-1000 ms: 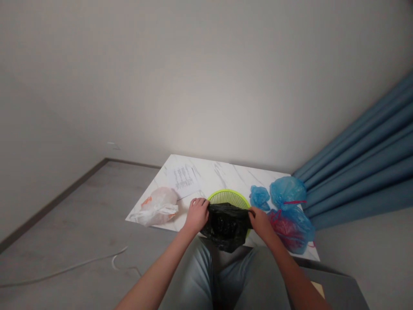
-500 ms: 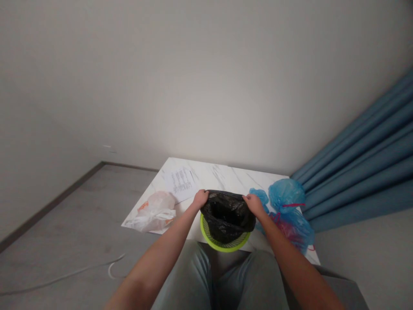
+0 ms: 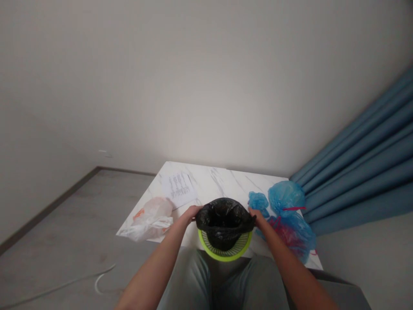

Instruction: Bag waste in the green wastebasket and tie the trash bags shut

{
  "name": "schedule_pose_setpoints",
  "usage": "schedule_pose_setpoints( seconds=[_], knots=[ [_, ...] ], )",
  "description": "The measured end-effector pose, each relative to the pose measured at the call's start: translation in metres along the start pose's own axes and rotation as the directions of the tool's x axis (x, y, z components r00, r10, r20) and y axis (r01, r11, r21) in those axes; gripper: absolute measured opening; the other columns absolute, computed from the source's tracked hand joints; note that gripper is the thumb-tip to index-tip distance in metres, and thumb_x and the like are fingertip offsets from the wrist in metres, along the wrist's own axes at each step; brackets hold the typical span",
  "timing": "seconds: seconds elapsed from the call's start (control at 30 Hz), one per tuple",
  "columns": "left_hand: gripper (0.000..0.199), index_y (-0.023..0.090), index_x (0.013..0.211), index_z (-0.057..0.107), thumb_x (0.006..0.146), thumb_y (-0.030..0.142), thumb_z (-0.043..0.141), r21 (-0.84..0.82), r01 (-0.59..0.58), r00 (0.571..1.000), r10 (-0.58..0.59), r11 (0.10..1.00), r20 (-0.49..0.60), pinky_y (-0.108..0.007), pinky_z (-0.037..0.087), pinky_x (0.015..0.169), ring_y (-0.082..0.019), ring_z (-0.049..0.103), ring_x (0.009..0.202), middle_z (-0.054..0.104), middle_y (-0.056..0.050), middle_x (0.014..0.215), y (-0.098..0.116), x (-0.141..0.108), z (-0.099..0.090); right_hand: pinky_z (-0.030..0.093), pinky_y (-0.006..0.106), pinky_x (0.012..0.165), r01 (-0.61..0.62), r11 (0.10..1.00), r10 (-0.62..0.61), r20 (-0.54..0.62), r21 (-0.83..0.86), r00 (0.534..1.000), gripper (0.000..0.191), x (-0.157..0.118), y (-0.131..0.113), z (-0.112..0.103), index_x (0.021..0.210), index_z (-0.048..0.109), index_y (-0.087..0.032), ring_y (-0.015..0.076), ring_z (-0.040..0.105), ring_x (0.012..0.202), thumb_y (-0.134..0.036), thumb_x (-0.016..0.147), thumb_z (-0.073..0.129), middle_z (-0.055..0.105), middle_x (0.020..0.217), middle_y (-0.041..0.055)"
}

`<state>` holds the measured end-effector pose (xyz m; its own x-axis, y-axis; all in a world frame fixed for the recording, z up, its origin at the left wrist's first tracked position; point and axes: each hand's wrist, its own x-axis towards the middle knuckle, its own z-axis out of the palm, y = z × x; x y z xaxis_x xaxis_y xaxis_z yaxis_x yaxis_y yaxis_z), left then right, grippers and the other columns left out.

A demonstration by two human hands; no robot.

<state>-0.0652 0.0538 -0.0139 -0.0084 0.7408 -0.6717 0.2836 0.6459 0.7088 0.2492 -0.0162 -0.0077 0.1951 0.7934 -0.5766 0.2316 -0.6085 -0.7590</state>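
Our left hand [image 3: 193, 212] and right hand [image 3: 254, 214] clamp opposite sides of the open black plastic bag [image 3: 222, 232], which sits in the lime-green slatted basket [image 3: 225, 257] at the white marbled table's [image 3: 213, 183] near edge.

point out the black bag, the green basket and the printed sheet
black bag [image 3: 225, 234]: head view, on its near outer side
green basket [image 3: 225, 258]: head view, on its near rim
printed sheet [image 3: 179, 189]: head view, on its printed face
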Motion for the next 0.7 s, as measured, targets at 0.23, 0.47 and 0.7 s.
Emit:
schedule_pose_setpoints(
  seconds=[0.23,0.47,0.7],
  knots=[
    [0.044,0.013,0.085,0.064,0.069,0.053,0.072,0.167,-0.096,0.971,0.130,0.981,-0.202,-0.029,0.045,0.061,-0.028,0.068,0.076,0.070,-0.010,0.073,-0.044,-0.044,-0.010,0.032,0.022,0.041,-0.185,0.976,0.183,-0.028,-0.114,0.983,0.044,-0.051,0.028,-0.014,0.071,0.061,-0.014,0.0101,0.049,0.041,-0.051,0.093,0.050,0.059,0.059,0.0028],
    [0.013,0.017,0.062,0.056,0.062,0.017,0.069,-0.117,-0.144,0.981,0.126,0.983,-0.147,-0.023,0.040,0.050,-0.014,0.055,0.046,0.057,0.001,0.048,-0.067,-0.064,0.002,0.052,0.029,0.060,-0.240,0.948,0.224,0.096,0.211,0.970,0.009,-0.093,0.054,0.006,0.081,0.062,-0.016,0.0184,0.068,0.062,-0.023,0.075,0.064,0.071,0.074,0.0089],
    [0.013,0.017,0.070,0.054,0.064,0.015,0.065,-0.394,-0.182,0.979,0.128,0.901,-0.160,-0.021,0.050,0.066,-0.010,0.059,0.061,0.060,0.004,0.063,-0.084,-0.077,0.011,0.057,0.031,0.078,-0.137,0.888,0.207,-0.114,0.439,0.972,0.009,-0.107,0.105,0.058,0.083,0.059,-0.024,0.0214,0.071,0.083,-0.027,0.075,0.054,0.072,0.080,0.0055]
  ],
)
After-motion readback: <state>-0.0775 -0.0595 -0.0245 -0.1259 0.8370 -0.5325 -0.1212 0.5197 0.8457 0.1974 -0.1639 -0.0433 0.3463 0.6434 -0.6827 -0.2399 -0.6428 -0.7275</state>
